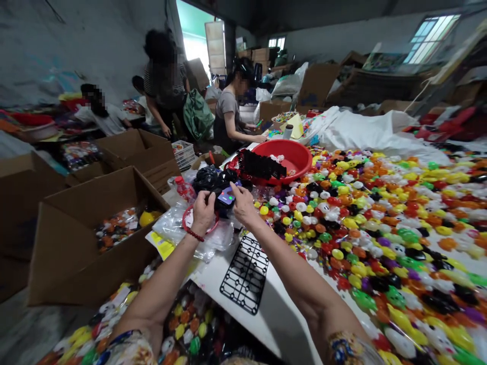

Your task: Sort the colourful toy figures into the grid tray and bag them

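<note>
Between my two hands is a small purple card-like piece (227, 195) with red and green spots and dark edges; its exact kind cannot be made out. My left hand (203, 212), with a red bead bracelet on the wrist, pinches at its left side. The fingers of my right hand (245, 207) are closed on its upper right edge. Below them, a black plastic grid frame (245, 274) lies on the white table (277, 314). Clear plastic bags (213, 241) and a red ring-shaped rim (190, 215) lie under my left hand. Black plastic bags (207, 178) sit just beyond.
A red basin (300, 157) holds black grid pieces (262, 166) and white bits. Colourful plastic toy pieces (353, 223) cover the table's right side. An open cardboard box (68, 253) with packed pieces stands left. Several people work beyond, one seated person (228, 111) at the table.
</note>
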Demonstrator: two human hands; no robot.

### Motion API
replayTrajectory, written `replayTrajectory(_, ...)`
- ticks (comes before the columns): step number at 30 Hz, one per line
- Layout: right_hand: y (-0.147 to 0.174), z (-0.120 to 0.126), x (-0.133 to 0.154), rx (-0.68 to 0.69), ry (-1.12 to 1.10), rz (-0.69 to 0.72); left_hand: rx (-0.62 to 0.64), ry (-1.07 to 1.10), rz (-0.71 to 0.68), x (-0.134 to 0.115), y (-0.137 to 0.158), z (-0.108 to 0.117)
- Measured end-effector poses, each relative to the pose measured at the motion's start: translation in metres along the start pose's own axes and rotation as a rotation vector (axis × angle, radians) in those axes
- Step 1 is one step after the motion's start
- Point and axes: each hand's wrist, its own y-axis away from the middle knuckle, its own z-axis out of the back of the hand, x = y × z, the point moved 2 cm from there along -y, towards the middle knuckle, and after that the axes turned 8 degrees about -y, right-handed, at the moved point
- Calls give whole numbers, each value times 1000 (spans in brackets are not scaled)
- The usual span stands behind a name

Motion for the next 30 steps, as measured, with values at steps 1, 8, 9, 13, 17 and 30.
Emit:
replayTrajectory(1, -6, -2, 3, 16, 16, -7, 3, 4, 1, 0, 0, 0)
replayTrajectory(8, -26, 2, 9, 103, 77, -100, 13, 8, 4, -1, -1, 0)
replayTrajectory(9, -24, 5, 7, 71, 77, -106, 16, 3, 2, -2, -1, 0)
replayTrajectory(13, -9, 11, -2, -42, 30, -81, 17, -32, -7, -1, -2, 0)
replayTrajectory(17, 32, 13, -13, -105, -38, -7, -12, -41, -40, -2, 0, 1)
replayTrajectory(30, 277, 50, -51, 44, 154, -81, 93, -210, -628, -37, 94, 8)
